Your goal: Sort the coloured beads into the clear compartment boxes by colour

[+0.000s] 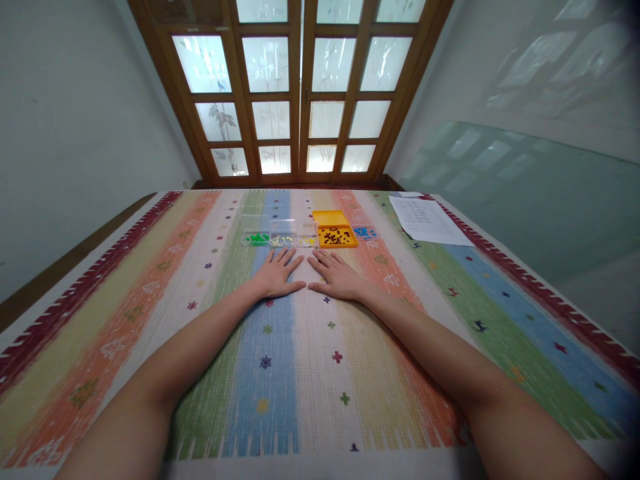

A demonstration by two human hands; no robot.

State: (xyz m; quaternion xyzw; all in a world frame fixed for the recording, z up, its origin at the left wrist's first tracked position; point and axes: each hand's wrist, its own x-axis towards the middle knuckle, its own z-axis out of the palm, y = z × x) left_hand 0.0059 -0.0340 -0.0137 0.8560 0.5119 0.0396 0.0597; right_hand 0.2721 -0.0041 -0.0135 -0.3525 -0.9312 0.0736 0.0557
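Note:
My left hand (pixel 277 273) lies flat, palm down, on the striped cloth (pixel 150 300), fingers stretched out and holding nothing. My right hand (pixel 335 275) lies flat beside it, thumbs almost touching, also empty. Just beyond the fingertips stands a row of small boxes: a clear one with green bits (pixel 256 237), a clear one with pale bits (pixel 283 239), a clear one with yellow bits (pixel 307 239), an open orange box (pixel 336 229) with dark bits, and a clear one with blue bits (pixel 365 232).
A printed white sheet of paper (pixel 427 219) lies at the far right of the cloth. Wooden doors with frosted panes (pixel 300 93) stand behind the table. A glass pane (pixel 525 193) leans on the right wall.

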